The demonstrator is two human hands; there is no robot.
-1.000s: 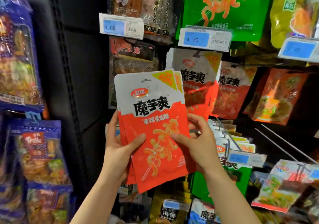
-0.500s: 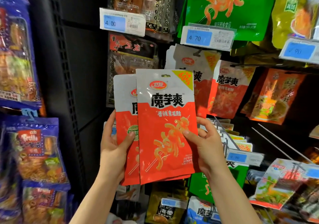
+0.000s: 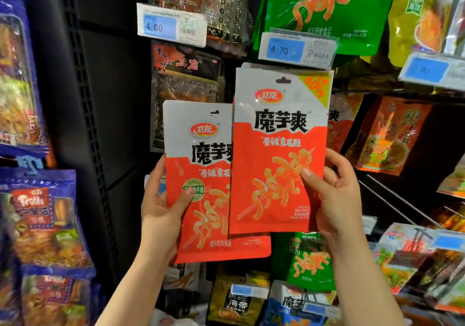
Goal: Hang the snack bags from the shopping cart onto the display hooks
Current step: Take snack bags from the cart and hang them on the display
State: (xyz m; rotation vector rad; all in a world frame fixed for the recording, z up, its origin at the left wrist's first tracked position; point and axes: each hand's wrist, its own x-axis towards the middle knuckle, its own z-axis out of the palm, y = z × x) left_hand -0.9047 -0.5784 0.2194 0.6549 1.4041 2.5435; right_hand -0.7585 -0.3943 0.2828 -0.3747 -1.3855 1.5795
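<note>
While the left hand (image 3: 163, 215) grips a red and white snack bag (image 3: 201, 179) low in the middle of the frame, thumb pressed on its front, the right hand (image 3: 334, 200) pinches a matching second bag (image 3: 279, 154) by its right edge, raised higher and overlapping the first. Its top edge sits just under the 4.70 price tag (image 3: 297, 47), in front of hanging bags of the same kind (image 3: 339, 122). A green bag (image 3: 324, 6) hangs above.
</note>
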